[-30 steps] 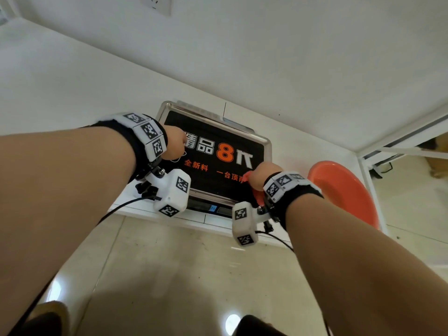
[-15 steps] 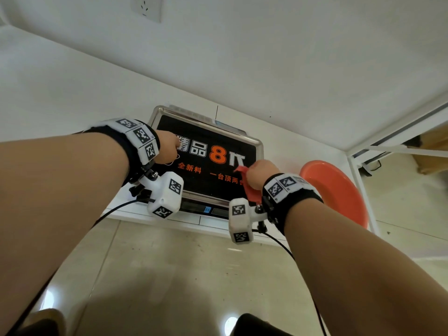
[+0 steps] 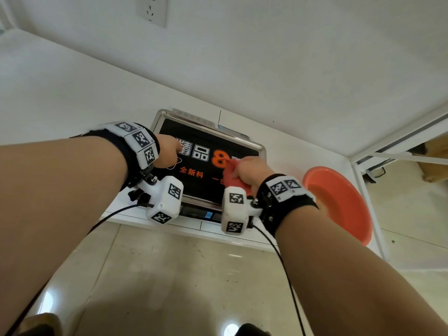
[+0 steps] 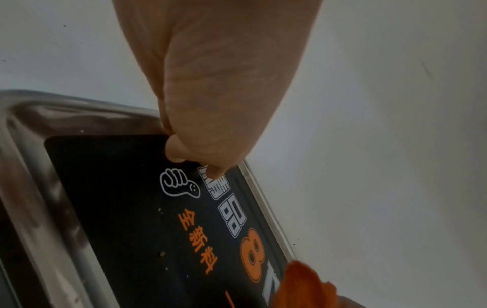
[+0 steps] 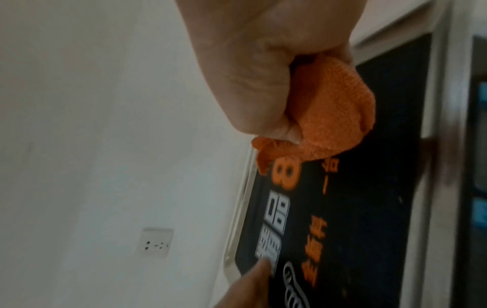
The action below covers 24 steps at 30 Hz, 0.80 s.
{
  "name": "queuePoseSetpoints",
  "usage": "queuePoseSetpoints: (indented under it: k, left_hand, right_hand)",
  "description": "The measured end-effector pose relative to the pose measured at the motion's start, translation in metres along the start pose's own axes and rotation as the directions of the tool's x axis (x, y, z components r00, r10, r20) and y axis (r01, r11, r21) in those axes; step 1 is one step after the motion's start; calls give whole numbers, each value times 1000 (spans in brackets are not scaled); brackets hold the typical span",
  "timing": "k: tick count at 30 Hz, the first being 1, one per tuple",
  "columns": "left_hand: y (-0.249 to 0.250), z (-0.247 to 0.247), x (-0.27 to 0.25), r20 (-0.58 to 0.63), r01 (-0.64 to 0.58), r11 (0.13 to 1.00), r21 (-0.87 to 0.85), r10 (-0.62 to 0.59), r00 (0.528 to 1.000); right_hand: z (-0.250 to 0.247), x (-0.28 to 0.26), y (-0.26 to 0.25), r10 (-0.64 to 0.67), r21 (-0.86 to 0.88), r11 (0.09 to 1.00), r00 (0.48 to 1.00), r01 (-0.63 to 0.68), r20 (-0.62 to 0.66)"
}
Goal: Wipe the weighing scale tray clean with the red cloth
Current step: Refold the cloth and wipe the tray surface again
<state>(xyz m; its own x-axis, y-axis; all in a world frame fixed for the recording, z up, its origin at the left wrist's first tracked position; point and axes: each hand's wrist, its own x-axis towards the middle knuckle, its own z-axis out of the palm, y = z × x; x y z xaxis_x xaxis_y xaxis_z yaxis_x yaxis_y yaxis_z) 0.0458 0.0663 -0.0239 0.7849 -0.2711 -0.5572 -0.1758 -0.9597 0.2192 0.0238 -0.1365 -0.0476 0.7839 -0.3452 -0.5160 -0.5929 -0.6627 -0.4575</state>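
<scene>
1. The right hand has its grip closed round the bunched red cloth, fingers curled tight on it.
2. The cloth presses on the black printed face of the scale tray, over the orange "8", toward the tray's right side.
3. The left hand rests fingertips on the tray's left part, holding nothing.
4. The scale sits on a white bench; an orange basin stands to its right.

Shiny metal scale tray under matt black printed sticker, nubby terry red cloth, glossy orange plastic basin
</scene>
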Motion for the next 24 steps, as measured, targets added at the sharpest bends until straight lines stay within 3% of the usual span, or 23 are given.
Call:
queuePoseSetpoints:
  k: [3,5,7,12,15,17,20,22,24]
  left_hand:
    - [-3,0,-1,12,-12,1000,0,12,1000]
    - [-2,-1,-1,7,-17,1000,5,17,1000]
    - [-1,-1,0,11,-14,1000,13,14,1000]
    - [-2,0,4,17,-8,1000,25,7,1000]
    - [-4,0,1,16,-9,1000,23,9,1000]
    - [-5,-1,0,16,-12,1000,27,12,1000]
    - [-8,0,1,20,-16,1000,21,15,1000]
    - [-10,0,3,17,-22,1000,17,22,1000]
    - [-11,0,4,16,-24,1000,5,23,1000]
  right_hand:
    - [-17,7,16,14,-201,978,982,-52,-187]
    - [-17,2,25,48,-313,945,987,-95,-154]
    - [-4,4,27,0,-328,944,997,-26,-80]
    - [30,0,-1,-197,-45,979,978,201,72]
    - [28,5,-4,-195,42,981,972,191,129]
    - [12,13,0,-144,114,983,990,143,0]
    - [-18,26,18,-63,-121,992,954,28,-293]
    - [-28,29,23,-75,-246,969,943,-7,-323]
    - [-31,36,18,-137,-304,951,952,49,-275]
